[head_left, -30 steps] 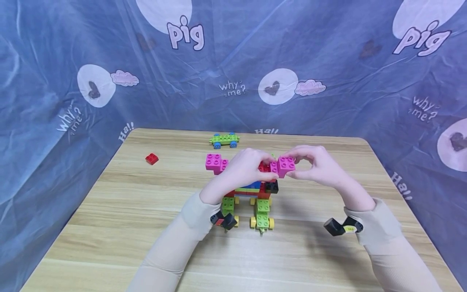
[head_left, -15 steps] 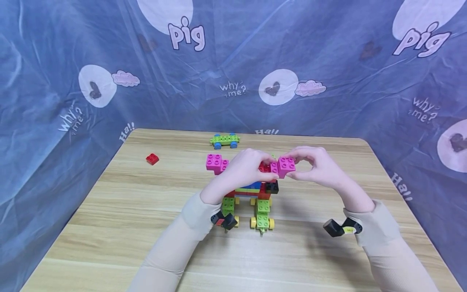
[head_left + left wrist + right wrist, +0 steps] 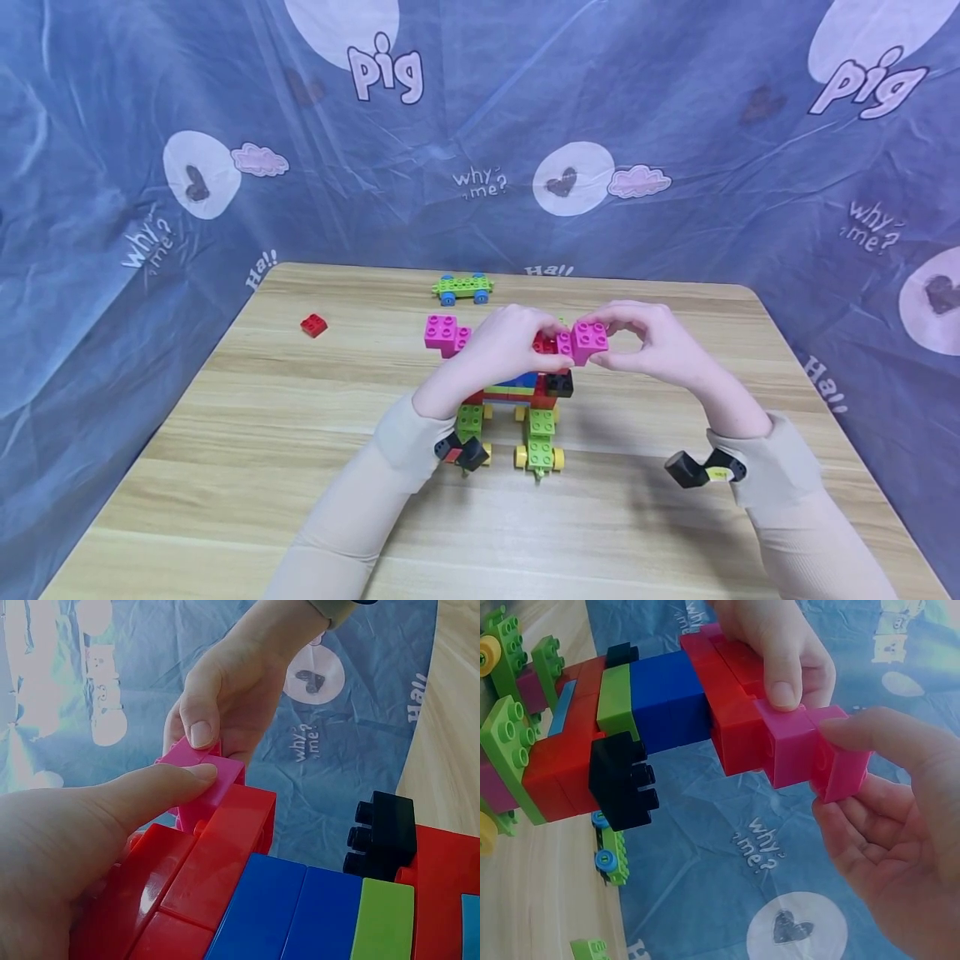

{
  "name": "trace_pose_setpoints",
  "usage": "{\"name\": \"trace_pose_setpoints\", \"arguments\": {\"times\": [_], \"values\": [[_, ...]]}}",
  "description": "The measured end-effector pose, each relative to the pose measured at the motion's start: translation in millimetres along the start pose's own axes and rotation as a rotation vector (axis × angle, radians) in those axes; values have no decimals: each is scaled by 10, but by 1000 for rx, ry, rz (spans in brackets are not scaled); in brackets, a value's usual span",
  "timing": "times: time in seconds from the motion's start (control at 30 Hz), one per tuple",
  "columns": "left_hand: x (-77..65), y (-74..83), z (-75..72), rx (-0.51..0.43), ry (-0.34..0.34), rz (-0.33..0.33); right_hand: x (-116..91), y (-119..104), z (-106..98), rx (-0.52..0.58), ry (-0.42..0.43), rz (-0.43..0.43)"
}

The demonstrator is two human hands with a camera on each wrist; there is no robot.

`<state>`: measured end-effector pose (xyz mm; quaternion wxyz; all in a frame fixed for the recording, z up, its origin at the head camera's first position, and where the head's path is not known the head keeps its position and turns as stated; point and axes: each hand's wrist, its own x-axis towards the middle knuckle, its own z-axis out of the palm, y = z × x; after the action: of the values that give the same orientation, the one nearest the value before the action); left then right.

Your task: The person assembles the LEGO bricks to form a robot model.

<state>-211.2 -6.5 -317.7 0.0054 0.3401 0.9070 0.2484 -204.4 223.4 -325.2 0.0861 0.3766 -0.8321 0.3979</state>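
A figure of building bricks stands on the table, with red, blue and lime layers [image 3: 517,382] and lime wheeled bases [image 3: 540,450] with yellow wheels below. From the right end of its red top juts an inner pink brick [image 3: 787,746], with an outer pink brick [image 3: 590,337] beyond it. My left hand [image 3: 513,340] reaches across the figure and pinches the inner pink brick, thumb on its face. With thumb and fingers, my right hand [image 3: 651,342] pinches the outer one from the right. Matching pink bricks [image 3: 441,332] stick out on the left side. My left forearm hides part of the body.
A lime wheeled base with blue wheels [image 3: 462,288] stands near the back edge of the wooden table [image 3: 247,417]. One red brick [image 3: 313,325] lies at the back left. A black brick [image 3: 559,384] protrudes from the figure's right side. Blue printed cloth [image 3: 420,208] surrounds the table.
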Motion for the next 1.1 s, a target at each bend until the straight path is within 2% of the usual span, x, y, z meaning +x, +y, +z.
{"name": "trace_pose_setpoints", "arguments": {"times": [0.47,0.83,1.1], "values": [[6,-14,-11,-5,1,7,-22,44,58,99,38,-15],[-9,-6,-3,19,23,20,-33,54,174,149,84,64],[-23,-5,3,21,38,38,-36,75,232,199,114,91]]}}
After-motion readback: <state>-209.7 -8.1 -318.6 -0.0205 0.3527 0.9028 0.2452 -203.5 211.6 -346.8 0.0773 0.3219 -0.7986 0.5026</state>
